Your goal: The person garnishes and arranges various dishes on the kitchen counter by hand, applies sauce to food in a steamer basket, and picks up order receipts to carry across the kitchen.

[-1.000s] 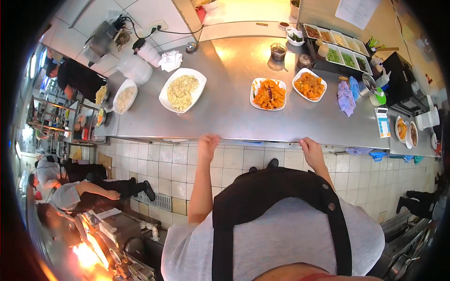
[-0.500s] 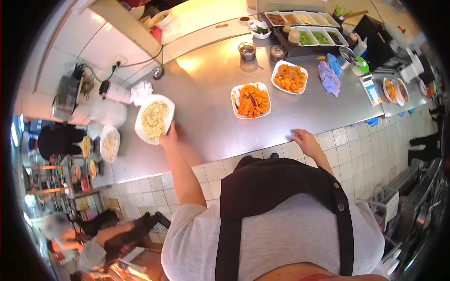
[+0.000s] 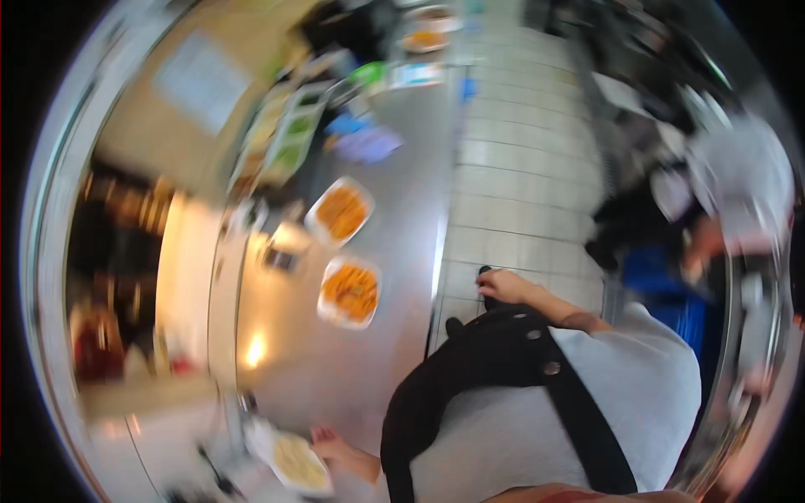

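At the bottom of the view, my left hand (image 3: 330,444) is at the rim of a white dish (image 3: 302,464) of pale food, its fingers closed on the edge and blurred by motion. My right hand (image 3: 501,285) hangs over the floor past the counter edge, with loosely bent fingers and nothing in them. Two white dishes of orange-red food stand on the counter: the nearer dish (image 3: 350,292) and, just beyond, the farther dish (image 3: 340,212).
Purple and blue cloths (image 3: 369,144) lie up the steel counter (image 3: 411,226), beside trays of toppings (image 3: 293,134). A dark jar (image 3: 280,257) stands near the wall side. Across the tiled floor (image 3: 524,193), a person in white (image 3: 742,176) bends over blue bins (image 3: 671,293).
The head view has swung right, so the counter now runs upward and the far aisle shows. The pale-food dish and my left hand appear at the bottom. My right hand stays free.
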The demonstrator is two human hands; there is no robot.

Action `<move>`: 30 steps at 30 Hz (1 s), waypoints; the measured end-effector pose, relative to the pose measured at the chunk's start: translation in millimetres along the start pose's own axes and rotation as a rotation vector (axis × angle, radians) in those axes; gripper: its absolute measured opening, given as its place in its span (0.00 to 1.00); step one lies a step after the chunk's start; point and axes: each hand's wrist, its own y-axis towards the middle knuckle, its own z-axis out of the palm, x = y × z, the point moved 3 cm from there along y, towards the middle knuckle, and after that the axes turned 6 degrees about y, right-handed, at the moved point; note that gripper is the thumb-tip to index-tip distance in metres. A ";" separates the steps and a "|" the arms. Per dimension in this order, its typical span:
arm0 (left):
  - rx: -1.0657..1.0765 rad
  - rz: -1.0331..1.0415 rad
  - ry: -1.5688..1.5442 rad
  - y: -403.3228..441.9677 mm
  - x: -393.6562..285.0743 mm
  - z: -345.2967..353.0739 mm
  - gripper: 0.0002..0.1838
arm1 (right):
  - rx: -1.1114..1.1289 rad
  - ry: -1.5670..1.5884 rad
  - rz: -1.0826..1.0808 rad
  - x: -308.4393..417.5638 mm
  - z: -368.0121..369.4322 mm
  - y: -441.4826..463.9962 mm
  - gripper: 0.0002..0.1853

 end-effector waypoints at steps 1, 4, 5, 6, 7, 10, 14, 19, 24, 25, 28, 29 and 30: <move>0.125 0.079 0.060 -48.6 0.5 46.7 0.25 | -0.020 -0.004 0.089 -6.1 1.3 -13.0 0.17; 0.471 0.488 0.373 -138.4 34.1 165.8 0.21 | -0.106 -0.052 0.329 1.8 -25.4 -51.9 0.19; 0.578 0.675 0.475 -176.0 44.4 196.3 0.21 | -0.249 -0.037 0.376 -0.9 -35.7 -68.8 0.19; 0.764 0.624 0.381 -227.2 52.9 217.6 0.21 | -0.386 -0.026 0.409 -8.8 -42.0 -83.6 0.19; 0.938 0.563 0.284 -290.8 52.3 229.6 0.21 | -0.520 -0.018 0.433 -17.4 -51.6 -101.7 0.19; 1.345 0.579 0.192 -384.3 87.9 249.5 0.19 | -0.696 -0.024 0.623 -56.7 -69.6 -164.5 0.16; 1.717 0.294 0.280 -470.3 184.6 251.2 0.15 | -0.901 0.043 0.774 -105.3 -83.1 -268.7 0.15; 2.126 0.129 0.707 -601.0 291.0 207.7 0.21 | -0.809 0.100 1.015 -202.3 -57.9 -402.5 0.19; 2.539 0.437 0.897 -754.1 335.9 140.6 0.21 | -0.486 0.153 1.301 -223.1 -75.6 -518.4 0.22; 2.597 0.582 0.895 -772.5 344.6 134.3 0.19 | -0.534 0.153 1.304 -244.0 -67.2 -538.1 0.22; 2.741 0.939 0.891 -813.5 362.4 116.4 0.17 | -0.578 0.139 1.343 -236.3 -101.1 -571.2 0.20; 2.788 0.996 0.894 -824.1 366.9 113.7 0.16 | -0.573 0.128 1.362 -226.9 -115.3 -580.8 0.20; 2.831 1.054 0.895 -833.4 371.9 109.8 0.16 | -0.647 0.139 1.350 -231.8 -119.3 -590.9 0.19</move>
